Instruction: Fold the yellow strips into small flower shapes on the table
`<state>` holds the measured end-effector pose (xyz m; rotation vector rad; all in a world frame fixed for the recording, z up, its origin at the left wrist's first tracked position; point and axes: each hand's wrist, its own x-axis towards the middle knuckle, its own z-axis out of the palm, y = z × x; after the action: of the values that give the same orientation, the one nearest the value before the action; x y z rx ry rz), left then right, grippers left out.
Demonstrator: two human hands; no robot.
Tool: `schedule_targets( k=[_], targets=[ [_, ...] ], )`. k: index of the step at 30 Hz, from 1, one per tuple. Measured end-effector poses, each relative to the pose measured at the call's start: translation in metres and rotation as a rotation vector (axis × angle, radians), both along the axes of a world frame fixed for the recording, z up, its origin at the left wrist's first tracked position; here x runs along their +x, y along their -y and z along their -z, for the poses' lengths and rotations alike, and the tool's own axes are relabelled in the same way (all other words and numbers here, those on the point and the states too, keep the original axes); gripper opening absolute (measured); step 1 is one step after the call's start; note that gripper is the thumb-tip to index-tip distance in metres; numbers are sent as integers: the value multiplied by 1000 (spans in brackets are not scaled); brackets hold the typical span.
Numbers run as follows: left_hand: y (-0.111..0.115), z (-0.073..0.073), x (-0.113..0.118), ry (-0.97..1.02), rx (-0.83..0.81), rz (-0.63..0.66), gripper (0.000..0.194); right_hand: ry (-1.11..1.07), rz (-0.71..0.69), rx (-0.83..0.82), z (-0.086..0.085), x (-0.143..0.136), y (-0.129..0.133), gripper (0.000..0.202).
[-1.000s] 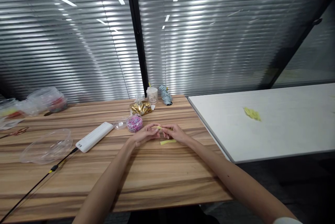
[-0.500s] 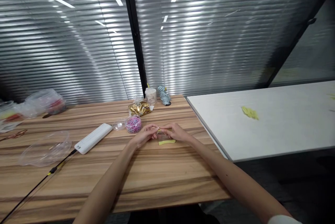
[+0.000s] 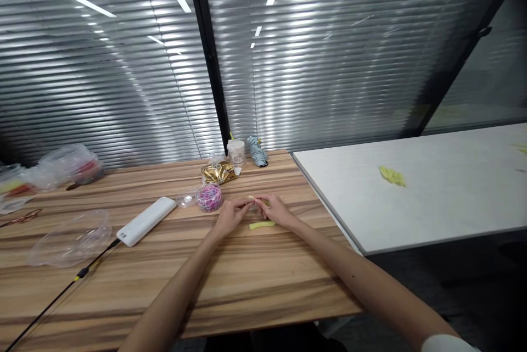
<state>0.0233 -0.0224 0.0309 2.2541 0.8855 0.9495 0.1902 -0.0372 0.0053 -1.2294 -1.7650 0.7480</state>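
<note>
Over the wooden table my left hand and my right hand meet fingertip to fingertip. Both pinch a small yellow strip, of which only bits show between the fingers. Just below the hands a second yellow strip lies flat on the wood. A round clear tub full of pink and purple rubber bands stands left of my left hand, its clear lid beside it.
A white power bank with a black cable and a clear plastic cover lie left. Behind are a gold packet, paper cup and blue-grey wrapper. Scissors lie far left. Yellow pieces rest on the white table.
My left hand has turned over so its back shows more, with fingers curled down. The yellow strip has shifted between the fingertips. The strip on the table has stayed put.
</note>
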Motion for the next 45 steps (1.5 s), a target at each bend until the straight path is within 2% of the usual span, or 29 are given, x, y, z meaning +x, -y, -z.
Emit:
schedule_targets(
  k=[3, 6, 10, 12, 14, 16, 18, 21, 23, 25, 29, 34, 37, 39, 42, 45],
  targets=[
    [0, 2, 2, -3, 83, -12, 28, -306, -42, -104, 4, -3, -5, 34],
    [1, 4, 6, -13, 202, 29, 32, -564, -47, -110, 4, -7, -6, 32],
    [4, 7, 8, -35, 331, 122, 39, -744, -21, -116, 1, -9, -6, 32],
    [4, 7, 6, 14, 349, 62, 35, -803, 1, -142, 1, -7, -8, 34],
    [2, 6, 3, 86, 338, -52, 28, -842, 52, -153, 1, -2, -10, 36],
    [-1, 5, 0, 155, 284, -157, 24, -800, 85, -130, 1, 4, -13, 37],
    [-5, 5, -2, 205, 203, -199, 27, -666, 55, -89, 1, 7, -14, 35],
    [-8, 8, -2, 243, 79, -151, 37, -441, -37, -57, 1, 3, -9, 35],
    [-8, 10, -1, 223, 41, -97, 35, -328, -78, -47, 1, -2, -4, 34],
    [-7, 12, 0, 177, 64, -71, 28, -277, -92, -24, 1, -6, 1, 32],
    [-4, 11, 1, 163, 124, -121, 22, -228, -69, 21, -2, -5, 4, 32],
    [3, -2, -1, 156, 222, -200, 20, -195, -81, 79, 3, 1, -4, 37],
    [13, -16, -21, 136, 298, -246, 18, -232, -51, 13, 13, 1, -11, 38],
    [20, -26, -48, 125, 358, -301, 18, -248, -63, 16, 17, 1, -14, 35],
    [26, -42, -108, 122, 411, -478, 22, -250, -80, 27, 18, 0, -14, 31],
    [25, -59, -180, 130, 431, -775, 27, -222, -66, 24, 14, -1, -11, 29]
  ],
)
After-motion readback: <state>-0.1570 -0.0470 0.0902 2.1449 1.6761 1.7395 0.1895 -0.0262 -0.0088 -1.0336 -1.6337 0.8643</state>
